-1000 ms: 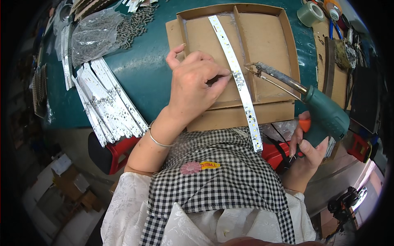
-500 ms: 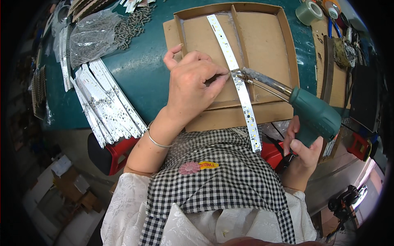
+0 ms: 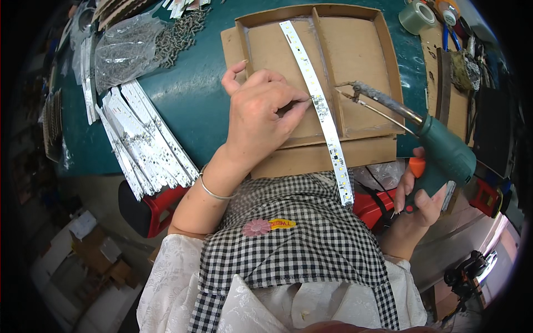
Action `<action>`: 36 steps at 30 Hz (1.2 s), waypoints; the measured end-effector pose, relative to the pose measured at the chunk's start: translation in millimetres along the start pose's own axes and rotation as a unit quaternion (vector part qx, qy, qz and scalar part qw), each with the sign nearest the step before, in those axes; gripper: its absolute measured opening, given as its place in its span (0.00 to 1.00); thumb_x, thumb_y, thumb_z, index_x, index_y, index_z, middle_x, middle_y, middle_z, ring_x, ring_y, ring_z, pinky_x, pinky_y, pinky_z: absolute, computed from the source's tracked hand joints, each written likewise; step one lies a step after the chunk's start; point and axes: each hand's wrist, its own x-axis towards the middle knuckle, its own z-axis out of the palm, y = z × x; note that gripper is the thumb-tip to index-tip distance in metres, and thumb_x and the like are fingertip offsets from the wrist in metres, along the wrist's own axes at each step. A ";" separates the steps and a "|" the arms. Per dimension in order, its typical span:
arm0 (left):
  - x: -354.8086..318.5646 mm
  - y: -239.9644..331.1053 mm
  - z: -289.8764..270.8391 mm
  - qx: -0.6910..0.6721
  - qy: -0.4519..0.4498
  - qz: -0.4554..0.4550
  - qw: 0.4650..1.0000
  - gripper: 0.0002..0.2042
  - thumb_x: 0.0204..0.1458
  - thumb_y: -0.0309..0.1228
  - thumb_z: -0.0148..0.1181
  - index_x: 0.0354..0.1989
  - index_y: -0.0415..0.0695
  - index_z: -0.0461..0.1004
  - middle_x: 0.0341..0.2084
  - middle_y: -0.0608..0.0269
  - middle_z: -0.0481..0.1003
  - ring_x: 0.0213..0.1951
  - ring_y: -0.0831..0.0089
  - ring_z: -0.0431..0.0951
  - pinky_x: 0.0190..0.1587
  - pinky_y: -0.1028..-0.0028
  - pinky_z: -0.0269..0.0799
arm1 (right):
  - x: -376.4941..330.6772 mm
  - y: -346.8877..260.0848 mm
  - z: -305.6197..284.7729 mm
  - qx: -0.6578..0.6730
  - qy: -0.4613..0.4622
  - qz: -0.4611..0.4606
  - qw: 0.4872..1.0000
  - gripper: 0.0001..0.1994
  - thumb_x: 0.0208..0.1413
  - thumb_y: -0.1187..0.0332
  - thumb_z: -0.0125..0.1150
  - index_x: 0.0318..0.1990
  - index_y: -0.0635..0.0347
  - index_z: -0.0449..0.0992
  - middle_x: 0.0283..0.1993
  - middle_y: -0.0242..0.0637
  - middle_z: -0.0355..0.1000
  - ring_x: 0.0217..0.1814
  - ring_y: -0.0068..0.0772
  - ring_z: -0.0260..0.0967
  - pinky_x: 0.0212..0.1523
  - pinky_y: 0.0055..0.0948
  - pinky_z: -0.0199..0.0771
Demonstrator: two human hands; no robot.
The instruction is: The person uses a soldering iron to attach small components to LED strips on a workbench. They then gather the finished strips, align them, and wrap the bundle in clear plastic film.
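A narrow white LED circuit board strip (image 3: 328,129) lies slantwise across a shallow cardboard tray (image 3: 355,131), its near end overhanging my lap. My left hand (image 3: 258,114) is closed in a pinch at the left edge of the strip, near its middle. Whatever tiny part is between thumb and forefinger is too small to make out. In my right hand (image 3: 419,194) is a green soldering gun (image 3: 444,150) with an orange trigger, gripped by its handle. Its dark, bent tip hovers right of the strip, apart from it, over the tray's right compartment.
Several finished-looking white strips (image 3: 144,139) are piled at the left table edge. Beyond them lie a clear plastic bag (image 3: 125,53) and a heap of small metal parts (image 3: 183,33). At the far right are a tape roll (image 3: 417,18) and blue-handled pliers (image 3: 451,39).
The soldering gun has moved right, and its tip has come off the middle of the strip. My left hand and the strip have stayed almost still.
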 end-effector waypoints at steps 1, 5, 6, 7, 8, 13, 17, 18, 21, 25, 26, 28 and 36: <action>0.8 0.5 -0.2 0.002 -0.003 -0.001 1.000 0.05 0.40 0.27 0.72 0.26 0.50 0.83 0.19 0.73 0.76 0.33 0.77 0.77 0.59 0.57 0.53 | 0.6 -1.5 -3.0 0.019 -0.016 -0.010 1.000 0.38 0.50 0.65 0.69 0.61 0.81 0.56 0.54 0.59 0.66 0.22 0.29 0.66 0.13 0.23 0.70; 1.6 2.7 -1.3 0.003 -0.008 -0.007 1.000 0.05 0.40 0.27 0.73 0.26 0.50 0.83 0.22 0.71 0.77 0.33 0.76 0.77 0.59 0.58 0.54 | 6.3 -9.4 -17.0 0.067 -0.061 -0.066 0.994 0.35 0.61 0.55 0.59 0.63 0.80 0.55 0.54 0.59 0.65 0.20 0.30 0.67 0.13 0.22 0.71; 1.3 3.1 -1.1 -0.001 -0.006 -0.009 1.000 0.06 0.40 0.27 0.73 0.26 0.49 0.82 0.23 0.71 0.77 0.33 0.75 0.77 0.60 0.58 0.55 | 9.4 -10.6 -21.4 0.058 -0.046 -0.088 0.993 0.35 0.63 0.53 0.56 0.63 0.79 0.55 0.54 0.59 0.65 0.19 0.30 0.67 0.13 0.21 0.70; 2.5 4.8 -0.1 0.001 -0.010 -0.009 1.000 0.06 0.39 0.27 0.73 0.26 0.49 0.82 0.23 0.70 0.77 0.34 0.75 0.77 0.60 0.58 0.55 | 11.1 -14.6 -27.3 0.044 -0.028 -0.113 0.992 0.35 0.65 0.51 0.52 0.63 0.79 0.55 0.54 0.59 0.65 0.19 0.30 0.67 0.13 0.20 0.70; 2.3 6.2 -1.9 0.005 -0.014 -0.012 1.000 0.06 0.39 0.27 0.73 0.27 0.49 0.82 0.23 0.70 0.77 0.34 0.75 0.77 0.60 0.58 0.55 | 13.7 -17.7 -35.7 0.047 0.008 -0.133 0.990 0.34 0.66 0.51 0.50 0.63 0.78 0.55 0.55 0.58 0.65 0.27 0.32 0.68 0.14 0.19 0.69; 6.2 14.2 -4.4 0.006 -0.019 -0.019 1.000 0.08 0.39 0.26 0.74 0.28 0.47 0.82 0.24 0.71 0.77 0.35 0.75 0.77 0.60 0.59 0.55 | 19.2 -36.2 -88.9 0.141 0.087 -0.125 0.978 0.30 0.69 0.56 0.46 0.65 0.77 0.55 0.58 0.51 0.65 0.40 0.32 0.65 0.26 0.21 0.72; 3.8 14.6 -9.5 0.003 -0.021 -0.031 0.999 0.08 0.39 0.26 0.73 0.30 0.47 0.82 0.23 0.71 0.77 0.35 0.74 0.77 0.61 0.58 0.55 | 25.0 -39.5 -112.2 0.187 0.125 -0.075 0.971 0.29 0.69 0.57 0.46 0.66 0.75 0.56 0.57 0.51 0.68 0.38 0.28 0.65 0.30 0.21 0.74; 3.1 14.6 -11.9 0.005 -0.018 -0.034 0.999 0.09 0.39 0.26 0.73 0.31 0.47 0.82 0.23 0.70 0.78 0.36 0.74 0.77 0.61 0.57 0.54 | 25.3 -42.3 -115.3 0.176 0.134 -0.063 0.973 0.29 0.69 0.56 0.46 0.66 0.74 0.56 0.57 0.51 0.68 0.37 0.28 0.65 0.30 0.21 0.74; -0.8 15.8 -19.5 0.013 0.008 -0.011 1.000 0.09 0.38 0.25 0.72 0.30 0.48 0.81 0.22 0.70 0.76 0.34 0.73 0.76 0.60 0.54 0.52 | 27.8 -29.1 -114.5 0.129 0.165 -0.042 0.977 0.26 0.70 0.58 0.47 0.65 0.71 0.59 0.58 0.54 0.68 0.36 0.28 0.70 0.31 0.22 0.78; -7.2 25.7 -36.6 0.042 -0.011 0.016 0.999 0.08 0.37 0.25 0.72 0.28 0.49 0.81 0.20 0.71 0.75 0.34 0.73 0.76 0.60 0.53 0.51 | 35.8 -19.1 -111.4 0.133 0.206 -0.042 0.969 0.24 0.70 0.58 0.46 0.62 0.72 0.61 0.56 0.56 0.70 0.36 0.30 0.72 0.31 0.22 0.80; -9.0 28.6 -40.4 0.045 -0.018 0.014 0.999 0.08 0.37 0.24 0.72 0.27 0.49 0.80 0.21 0.72 0.76 0.34 0.72 0.76 0.60 0.53 0.50 | 37.2 -19.7 -110.1 0.129 0.224 -0.045 0.965 0.22 0.69 0.59 0.48 0.61 0.70 0.63 0.55 0.55 0.71 0.35 0.31 0.73 0.30 0.23 0.80; -13.5 33.3 -44.7 0.043 -0.025 0.021 0.999 0.08 0.37 0.25 0.73 0.27 0.49 0.80 0.21 0.72 0.76 0.35 0.72 0.76 0.60 0.53 0.50 | 39.5 -21.2 -107.7 0.108 0.252 -0.047 0.960 0.19 0.68 0.60 0.50 0.57 0.67 0.66 0.51 0.53 0.73 0.34 0.32 0.75 0.29 0.23 0.81; -24.3 52.6 -29.2 -0.048 -0.095 0.129 0.986 0.12 0.36 0.26 0.73 0.31 0.50 0.80 0.31 0.73 0.80 0.35 0.72 0.76 0.57 0.52 0.56 | 33.8 -18.1 -115.3 -0.266 0.398 -0.063 0.876 0.22 0.64 0.57 0.59 0.49 0.72 0.73 0.37 0.39 0.76 0.30 0.27 0.76 0.28 0.22 0.78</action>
